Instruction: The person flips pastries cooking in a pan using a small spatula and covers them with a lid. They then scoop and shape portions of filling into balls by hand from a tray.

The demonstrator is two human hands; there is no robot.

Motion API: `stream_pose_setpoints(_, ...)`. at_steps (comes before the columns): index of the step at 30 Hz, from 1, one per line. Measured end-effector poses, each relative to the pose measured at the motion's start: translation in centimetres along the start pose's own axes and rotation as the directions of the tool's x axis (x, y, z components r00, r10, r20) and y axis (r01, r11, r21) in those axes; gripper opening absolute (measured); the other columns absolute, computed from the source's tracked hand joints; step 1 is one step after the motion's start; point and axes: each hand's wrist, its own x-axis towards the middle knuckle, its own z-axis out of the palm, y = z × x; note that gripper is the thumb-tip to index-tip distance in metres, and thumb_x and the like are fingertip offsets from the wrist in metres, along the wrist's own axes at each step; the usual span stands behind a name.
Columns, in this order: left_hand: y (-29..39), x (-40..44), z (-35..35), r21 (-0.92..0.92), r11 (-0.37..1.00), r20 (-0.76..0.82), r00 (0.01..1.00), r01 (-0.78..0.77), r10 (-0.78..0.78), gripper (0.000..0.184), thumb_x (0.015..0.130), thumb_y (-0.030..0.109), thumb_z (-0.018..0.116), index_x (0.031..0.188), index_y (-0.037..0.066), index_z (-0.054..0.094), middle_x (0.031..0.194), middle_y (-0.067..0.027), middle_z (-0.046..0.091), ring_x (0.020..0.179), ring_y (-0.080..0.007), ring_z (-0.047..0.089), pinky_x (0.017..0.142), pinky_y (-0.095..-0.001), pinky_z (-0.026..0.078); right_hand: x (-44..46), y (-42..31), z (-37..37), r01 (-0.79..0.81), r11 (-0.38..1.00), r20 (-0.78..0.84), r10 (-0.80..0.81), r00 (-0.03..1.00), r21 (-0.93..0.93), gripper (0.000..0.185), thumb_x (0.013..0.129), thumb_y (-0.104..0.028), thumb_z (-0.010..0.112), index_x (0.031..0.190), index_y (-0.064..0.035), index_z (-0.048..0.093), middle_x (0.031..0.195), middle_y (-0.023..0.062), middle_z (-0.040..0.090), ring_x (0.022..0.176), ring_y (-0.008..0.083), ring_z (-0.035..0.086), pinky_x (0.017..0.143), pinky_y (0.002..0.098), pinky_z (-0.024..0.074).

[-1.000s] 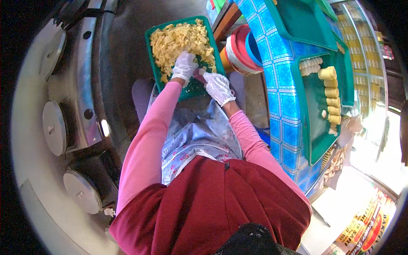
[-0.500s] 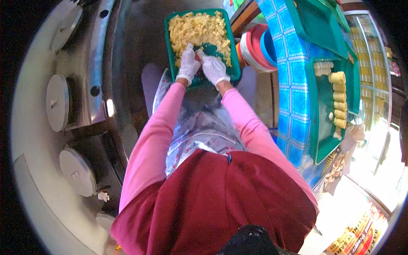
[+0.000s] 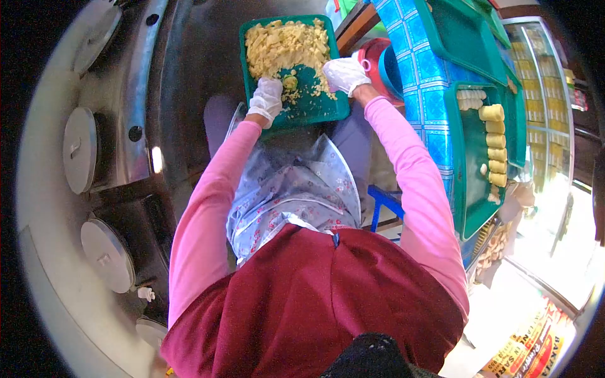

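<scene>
A green tray [image 3: 302, 116] holds a heap of crumbly pale-yellow chunks [image 3: 287, 47], piled toward its far side, with crumbs over the bare near part. My left hand [image 3: 266, 101], in a white glove, is over the tray's near left part with its fingers curled; what they hold, if anything, is hidden. A small rounded yellow-green lump [image 3: 290, 83] lies just right of those fingers. Also gloved, my right hand [image 3: 346, 74] is at the tray's right edge, beside a red tub [image 3: 376, 53]. Its fingers are bent in, and their contents cannot be made out.
To the right, a table with a blue checked cloth [image 3: 435, 145] bears another green tray [image 3: 472, 189] with a row of yellow rolls [image 3: 496, 142] and whitish pieces. A blue container [image 3: 389, 66] stands by the red tub. Round metal lids [image 3: 80, 151] line the left side.
My hands have parted from their close position over the tray. The right has moved right to the tray's edge; the left has moved slightly left. The yellow-green lump now shows.
</scene>
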Motion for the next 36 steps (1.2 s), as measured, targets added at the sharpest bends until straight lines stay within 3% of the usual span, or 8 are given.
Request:
stream_pose_setpoints(4,1.6,-2.3,0.4,-0.273,0.961,-0.184,0.978,0.049,-0.102,0.027,0.068,0.005,0.07,0.095,0.0,0.067,0.09,-0.026,0.063,0.095,-0.0434,0.061,0.08,-0.0458,0.053,-0.6,-1.3,1.5,0.082,0.981,-0.114,-0.062,0.992,0.177,0.019,0.082,-0.026,0.06,0.083,-0.0106,0.071,0.086,0.0118,0.072,0.083,0.0314,0.07,0.07,0.042,0.0557)
stream_pose_setpoints(8,4.3,-2.6,0.2,-0.422,0.889,-0.074,0.97,0.18,-0.231,0.039,0.067,0.019,0.081,0.102,0.004,0.071,0.089,-0.0202,0.07,0.088,-0.0355,0.068,0.08,-0.0405,0.052,-0.7,-4.6,3.0,0.121,0.938,-0.159,-0.071,0.985,0.325,0.016,0.08,-0.027,0.062,0.086,-0.0132,0.068,0.087,0.0104,0.07,0.085,0.0316,0.068,0.072,0.0439,0.0528)
stream_pose_setpoints(15,4.9,-2.4,0.6,-0.674,0.723,-0.221,0.893,0.151,-0.392,0.024,0.08,0.024,0.072,0.094,0.004,0.073,0.09,-0.0185,0.07,0.083,-0.0332,0.069,0.072,-0.0399,0.052,-2.5,-8.2,1.7,0.002,0.79,-0.275,0.21,0.938,0.613,0.011,0.078,-0.019,0.061,0.084,-0.0099,0.064,0.083,0.014,0.067,0.082,0.0355,0.066,0.073,0.0461,0.0508)
stream_pose_setpoints(19,3.4,1.1,1.0,-0.451,0.866,-0.263,0.896,0.214,-0.359,0.021,0.075,0.021,0.074,0.087,0.005,0.074,0.082,-0.017,0.07,0.074,-0.0324,0.069,0.067,-0.041,0.052,-1.6,-8.2,2.4,-0.027,0.813,-0.349,0.28,0.894,0.582,0.012,0.08,-0.02,0.061,0.084,-0.01,0.064,0.082,0.0142,0.067,0.082,0.0347,0.066,0.072,0.0466,0.0509)
stream_pose_setpoints(24,1.7,3.0,1.6,-0.526,0.775,-0.057,0.895,0.35,-0.443,0.024,0.065,0.025,0.08,0.08,0.009,0.072,0.08,-0.0125,0.071,0.081,-0.0311,0.068,0.074,-0.0403,0.052,-2.6,-6.5,3.4,-0.125,0.863,-0.346,0.324,0.881,0.49,0.01,0.082,-0.02,0.059,0.083,-0.0118,0.065,0.081,0.013,0.068,0.08,0.0327,0.067,0.069,0.0454,0.0514)
stream_pose_setpoints(27,1.9,2.8,1.3,-0.522,0.774,-0.123,0.867,0.357,-0.483,0.03,0.064,0.022,0.081,0.086,0.006,0.067,0.081,-0.0139,0.068,0.081,-0.0331,0.066,0.074,-0.0401,0.052,-2.9,-4.5,3.9,-0.198,0.918,-0.348,0.321,0.881,0.344,0.011,0.083,-0.019,0.058,0.083,-0.0128,0.066,0.08,0.0114,0.069,0.078,0.0305,0.068,0.068,0.0447,0.0517)
stream_pose_setpoints(31,0.8,0.0,0.2,-0.632,0.764,-0.222,0.913,0.132,-0.342,0.037,0.065,0.018,0.082,0.093,0.004,0.062,0.092,-0.0162,0.066,0.087,-0.0341,0.064,0.077,-0.0398,0.051,-2.0,-2.1,3.7,-0.078,0.901,-0.284,0.216,0.934,0.427,0.012,0.082,-0.02,0.06,0.083,-0.0119,0.067,0.082,0.0116,0.069,0.08,0.0321,0.068,0.069,0.0457,0.0514)
stream_pose_setpoints(36,1.6,-3.6,1.5,-0.317,0.947,-0.275,0.951,0.052,-0.144,0.053,0.06,0.031,0.086,0.101,0.006,0.064,0.093,-0.0166,0.065,0.094,-0.036,0.062,0.081,-0.0437,0.049,-0.2,-3.2,3.6,0.091,0.881,-0.211,0.01,0.978,0.463,0.011,0.076,-0.021,0.062,0.079,-0.0124,0.068,0.081,0.0121,0.069,0.081,0.0332,0.068,0.072,0.0448,0.0519)
